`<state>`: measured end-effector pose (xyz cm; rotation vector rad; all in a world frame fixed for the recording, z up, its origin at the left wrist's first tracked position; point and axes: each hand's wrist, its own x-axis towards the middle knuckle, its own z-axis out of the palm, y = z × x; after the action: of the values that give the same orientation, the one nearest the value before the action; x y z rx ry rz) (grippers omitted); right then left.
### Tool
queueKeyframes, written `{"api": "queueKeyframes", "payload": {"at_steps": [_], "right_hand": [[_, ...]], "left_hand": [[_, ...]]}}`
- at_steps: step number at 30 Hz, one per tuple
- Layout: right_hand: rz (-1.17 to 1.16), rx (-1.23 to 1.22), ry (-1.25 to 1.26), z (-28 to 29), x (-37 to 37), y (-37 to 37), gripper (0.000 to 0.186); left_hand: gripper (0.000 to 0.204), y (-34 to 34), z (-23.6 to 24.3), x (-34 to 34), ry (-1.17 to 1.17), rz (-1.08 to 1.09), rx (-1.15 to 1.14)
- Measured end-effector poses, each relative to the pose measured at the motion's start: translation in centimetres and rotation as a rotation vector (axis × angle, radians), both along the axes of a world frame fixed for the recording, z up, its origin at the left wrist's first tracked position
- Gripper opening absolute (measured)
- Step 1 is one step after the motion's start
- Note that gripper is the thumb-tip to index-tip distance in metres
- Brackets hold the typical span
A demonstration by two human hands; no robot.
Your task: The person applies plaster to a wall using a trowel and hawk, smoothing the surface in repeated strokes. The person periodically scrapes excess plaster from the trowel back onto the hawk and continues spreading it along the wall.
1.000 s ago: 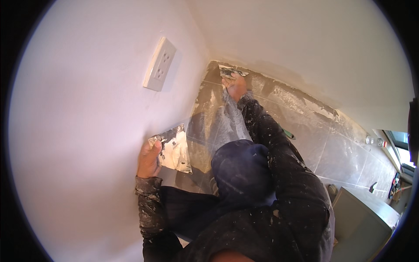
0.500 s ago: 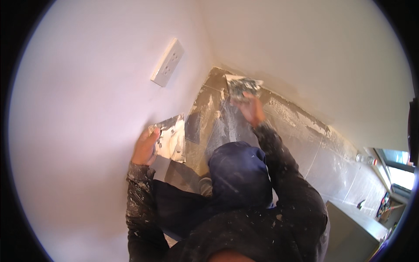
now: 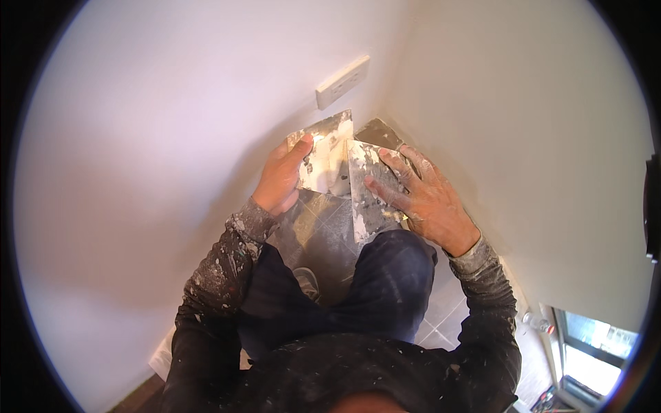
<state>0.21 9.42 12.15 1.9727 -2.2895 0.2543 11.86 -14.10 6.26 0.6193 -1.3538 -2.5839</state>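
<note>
My left hand is closed around a broad putty knife, thumb on top of its blade. Creamy white filler coats much of that blade, with dark patches showing through. In my right hand is a second broad putty knife, its grey blade smeared with dried and fresh filler. Several fingers of that hand lie spread along the blade, and its handle is hidden. The edges of the two blades meet or overlap in front of my knees; whether they touch I cannot tell.
A white wall socket sits on the left wall, close beyond the blades. The right wall meets it in a corner. Grey floor tiles streaked with filler lie below. A window stands at the lower right.
My right hand has drawn its putty knife back from the floor by the right wall to the other blade. My left hand has raised its knife and moved right. The view has shifted.
</note>
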Motion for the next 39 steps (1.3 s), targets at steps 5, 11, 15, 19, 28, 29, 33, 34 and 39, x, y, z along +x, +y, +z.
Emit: {"api": "queueKeyframes", "payload": {"at_steps": [5, 11, 15, 19, 28, 29, 33, 34, 39], "right_hand": [[-0.019, 0.034, 0.077, -0.3, 0.7, -1.4, 0.069], [-0.166, 0.087, -0.091, -8.1, -2.4, 1.3, 0.051], [-0.507, -0.329, -1.23, -19.7, -5.0, 2.1, 0.04], [-0.714, -0.882, -2.249, -29.8, -6.5, 0.6, 0.035], [-0.511, -1.288, -2.354, -37.7, -12.1, -7.5, 0.036], [-0.542, -1.276, -2.278, -38.0, -12.4, -7.8, 0.036], [-0.48, -1.309, -2.324, -38.8, -13.5, -8.6, 0.037], [-0.482, -1.333, -2.377, -38.9, -13.8, -8.6, 0.037], [-0.459, -1.423, -2.5, -38.6, -15.5, -9.8, 0.047]], "left_hand": [[0.04, -0.1, -0.9, 0.1, 0.004, -0.018, -0.009], [0.042, -1.8, -0.9, 0.1, -0.121, 0.005, -0.007], [0.042, -2.9, -1.8, 1.6, -0.108, -0.085, -0.149], [0.04, -4.0, -2.9, 2.9, -0.18, -0.217, -0.223], [0.044, -4.8, -3.0, 2.5, -0.275, -0.356, -0.304], [0.044, -4.8, -2.9, 2.4, -0.282, -0.349, -0.319], [0.045, -4.3, -2.6, 2.3, -0.264, -0.309, -0.374], [0.045, -4.3, -2.6, 2.2, -0.283, -0.308, -0.384], [0.043, -4.2, -2.5, 2.2, -0.268, -0.304, -0.374]]}}
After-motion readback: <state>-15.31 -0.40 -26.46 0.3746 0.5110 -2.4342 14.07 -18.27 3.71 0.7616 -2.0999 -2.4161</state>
